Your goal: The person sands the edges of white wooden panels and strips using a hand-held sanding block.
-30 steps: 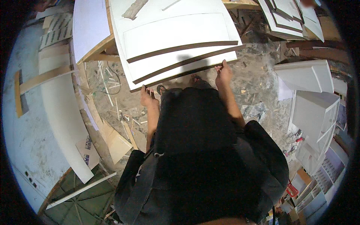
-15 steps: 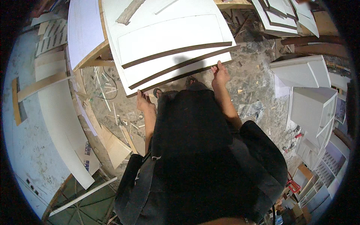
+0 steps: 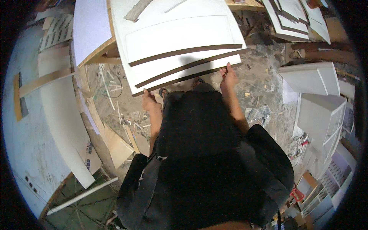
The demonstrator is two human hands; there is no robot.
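A white panel [image 3: 180,30] lies in front of me, with two long dark brown strips [image 3: 191,52] resting across its near part. Along its near side runs a dark brown edge strip [image 3: 184,79]; I cannot tell whether it is loose or fixed to the panel. My left hand [image 3: 152,104] has its fingers closed on this edge strip near the left corner. Toward the right end, my right hand [image 3: 230,79] holds the same edge between thumb and fingers, one finger pointing up. The fingertips of both hands are partly hidden.
A torn brownish piece [image 3: 137,10] and a thin strip lie farther back on the panel. Wood offcuts [image 3: 117,143] litter the floor at left. White cabinet parts [image 3: 320,113] stand at right. More panels with brown strips [image 3: 287,19] are stacked far right.
The view has shifted slightly, so the panel and strips appear a little farther right. Both hands stay at the panel's near edge.
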